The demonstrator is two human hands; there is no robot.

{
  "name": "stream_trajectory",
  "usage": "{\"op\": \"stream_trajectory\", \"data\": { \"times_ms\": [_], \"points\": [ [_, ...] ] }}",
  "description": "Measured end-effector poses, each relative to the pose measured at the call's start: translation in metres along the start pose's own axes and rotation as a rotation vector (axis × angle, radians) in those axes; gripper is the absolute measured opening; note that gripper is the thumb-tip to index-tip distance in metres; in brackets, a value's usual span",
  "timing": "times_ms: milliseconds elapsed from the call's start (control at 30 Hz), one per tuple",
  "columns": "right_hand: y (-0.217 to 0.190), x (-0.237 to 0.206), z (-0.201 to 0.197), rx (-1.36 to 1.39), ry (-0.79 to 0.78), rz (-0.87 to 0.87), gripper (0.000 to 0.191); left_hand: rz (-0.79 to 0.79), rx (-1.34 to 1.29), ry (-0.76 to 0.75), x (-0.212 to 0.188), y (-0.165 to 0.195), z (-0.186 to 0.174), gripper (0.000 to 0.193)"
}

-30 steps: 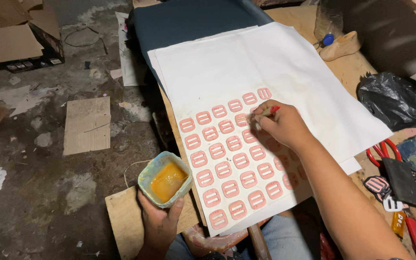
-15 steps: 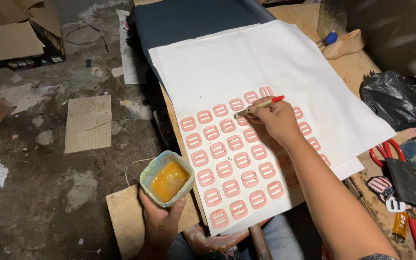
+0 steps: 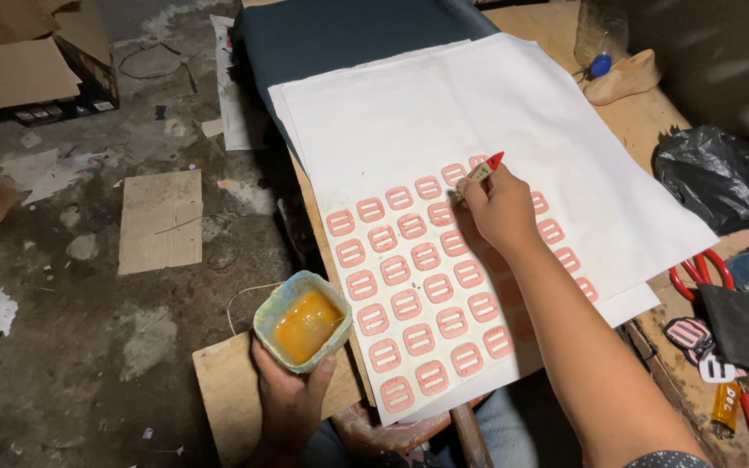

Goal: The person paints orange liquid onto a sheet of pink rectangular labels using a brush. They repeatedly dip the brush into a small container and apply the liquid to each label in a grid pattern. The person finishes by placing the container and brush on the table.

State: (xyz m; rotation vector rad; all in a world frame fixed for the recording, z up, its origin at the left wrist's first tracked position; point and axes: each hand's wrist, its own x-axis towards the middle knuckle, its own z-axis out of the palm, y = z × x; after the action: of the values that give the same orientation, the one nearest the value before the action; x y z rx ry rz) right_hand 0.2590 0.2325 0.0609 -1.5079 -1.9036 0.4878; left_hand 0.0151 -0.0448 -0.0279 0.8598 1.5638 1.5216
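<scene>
Down at the lower edge of the view, the person's left hand (image 3: pixel 286 400) is cupping a small greenish bowl (image 3: pixel 302 320) from beneath, fingers (image 3: pixel 324 371) wrapping up around its side; the bowl is holding an orange-yellow liquid and is hovering just off the left edge of the white sheet (image 3: pixel 496 130). The right hand (image 3: pixel 500 206) is reaching across that sheet with its fingers pinched together on a thin brush (image 3: pixel 483 171) — the red end is sticking up and to the right, while the tip is pointing down toward the upper rows of pink pieces (image 3: pixel 418 286). Those pieces, small rounded rectangles with two slots each, are lying in neat rows over the near left part of the sheet, and the forearm is covering some of them on the right side. The sheet itself is resting on top of another white sheet, which is spreading over a dark blue surface (image 3: pixel 340 35) and a wooden desk (image 3: pixel 548 22).

At the far right of the desk, a black plastic bag (image 3: pixel 717 173) is sitting near red-handled scissors (image 3: pixel 695 273) — dark scraps and small tools are lying just beside them. A pale wooden shoe form (image 3: pixel 621 78) is lying near the top right corner of the sheet. To the left, the concrete floor (image 3: pixel 88 347) is carrying a flat piece of cardboard (image 3: pixel 162 218) and an open cardboard box (image 3: pixel 32 65).
</scene>
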Motion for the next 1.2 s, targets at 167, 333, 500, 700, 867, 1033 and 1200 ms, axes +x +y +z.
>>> {"op": "stream_trajectory", "data": {
  "times_ms": [167, 333, 500, 700, 867, 1033, 1200],
  "points": [
    [-0.012, -0.005, -0.007, -0.172, -0.089, 0.093, 0.034, 0.01, -0.007, -0.027, 0.0, 0.001, -0.001, 0.1],
    [-0.029, -0.017, -0.005, 0.088, -0.133, 0.291, 0.033, 0.006, -0.017, -0.048, 0.001, 0.004, 0.0, 0.102],
    [-0.036, -0.028, 0.009, 0.417, -0.116, 0.278, 0.025, 0.036, 0.001, -0.046, 0.001, 0.004, 0.0, 0.101],
    [-0.02, -0.019, -0.007, 0.695, -0.051, 0.343, 0.018, 0.016, -0.002, -0.029, 0.0, 0.004, 0.0, 0.101],
    [-0.015, -0.019, -0.02, 0.269, -0.082, 0.197, 0.02, -0.027, 0.006, -0.028, 0.001, 0.006, -0.001, 0.101],
    [-0.026, -0.024, -0.009, -0.034, -0.179, 0.02, 0.028, -0.004, 0.01, -0.036, -0.002, 0.006, -0.001, 0.101],
    [-0.03, -0.013, 0.003, 0.178, -0.176, 0.273, 0.024, -0.018, -0.001, -0.044, 0.001, 0.004, -0.001, 0.1]
  ]
}}
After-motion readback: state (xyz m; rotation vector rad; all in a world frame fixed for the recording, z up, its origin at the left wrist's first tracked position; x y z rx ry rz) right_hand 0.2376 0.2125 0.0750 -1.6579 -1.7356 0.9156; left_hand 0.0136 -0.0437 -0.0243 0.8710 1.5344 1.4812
